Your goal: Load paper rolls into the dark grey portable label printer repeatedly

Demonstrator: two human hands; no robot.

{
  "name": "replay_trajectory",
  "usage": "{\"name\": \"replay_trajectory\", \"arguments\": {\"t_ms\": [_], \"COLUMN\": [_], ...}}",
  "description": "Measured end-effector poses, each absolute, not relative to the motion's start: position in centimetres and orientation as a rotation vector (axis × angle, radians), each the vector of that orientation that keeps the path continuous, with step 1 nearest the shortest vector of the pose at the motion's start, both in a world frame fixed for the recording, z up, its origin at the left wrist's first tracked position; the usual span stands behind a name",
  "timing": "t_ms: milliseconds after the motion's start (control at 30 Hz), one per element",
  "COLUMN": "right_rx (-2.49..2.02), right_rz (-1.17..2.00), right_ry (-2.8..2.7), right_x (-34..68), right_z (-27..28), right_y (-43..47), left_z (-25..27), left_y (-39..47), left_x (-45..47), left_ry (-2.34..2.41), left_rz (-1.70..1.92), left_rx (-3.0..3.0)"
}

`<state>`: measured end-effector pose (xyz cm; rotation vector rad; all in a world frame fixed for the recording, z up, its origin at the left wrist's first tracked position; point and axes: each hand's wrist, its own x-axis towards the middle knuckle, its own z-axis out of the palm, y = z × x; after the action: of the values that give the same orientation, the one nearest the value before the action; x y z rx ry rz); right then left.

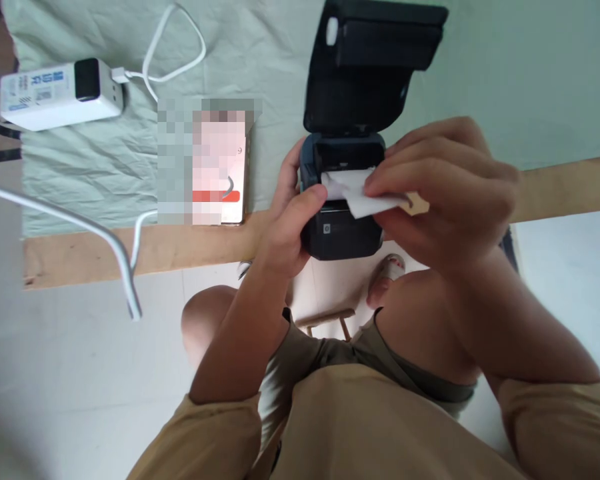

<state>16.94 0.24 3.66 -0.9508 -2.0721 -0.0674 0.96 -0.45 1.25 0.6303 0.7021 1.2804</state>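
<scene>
A small black label printer sits at the table's front edge with its lid swung open and upright. My left hand grips the printer's left side, thumb on its top near the paper slot. My right hand pinches a white strip of paper that comes out of the printer's open compartment. The paper roll inside is mostly hidden by my fingers.
A phone lies on the pale green cloth left of the printer. A white power bank with a white cable lies at the far left. A grey cable crosses the wooden table edge. My knees are below.
</scene>
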Motion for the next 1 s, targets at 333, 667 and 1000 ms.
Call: {"name": "replay_trajectory", "arguments": {"t_ms": [333, 667, 1000], "right_rx": [-1.095, -1.119, -1.004], "right_rz": [0.336, 0.69, 1.22], "right_ry": [-1.69, -1.693, -1.636], "right_x": [17.3, 17.8, 18.2], "right_z": [3.5, 2.6, 0.4], "right_y": [0.5, 0.6, 0.8], "left_z": [-0.1, -0.8, 0.5], "left_y": [0.0, -0.2, -0.5], "left_x": [0.1, 0.0, 2.1], "left_ry": [0.751, 0.842, 0.836], "left_rz": [1.177, 1.163, 1.267], "left_rx": [0.814, 0.955, 0.853]}}
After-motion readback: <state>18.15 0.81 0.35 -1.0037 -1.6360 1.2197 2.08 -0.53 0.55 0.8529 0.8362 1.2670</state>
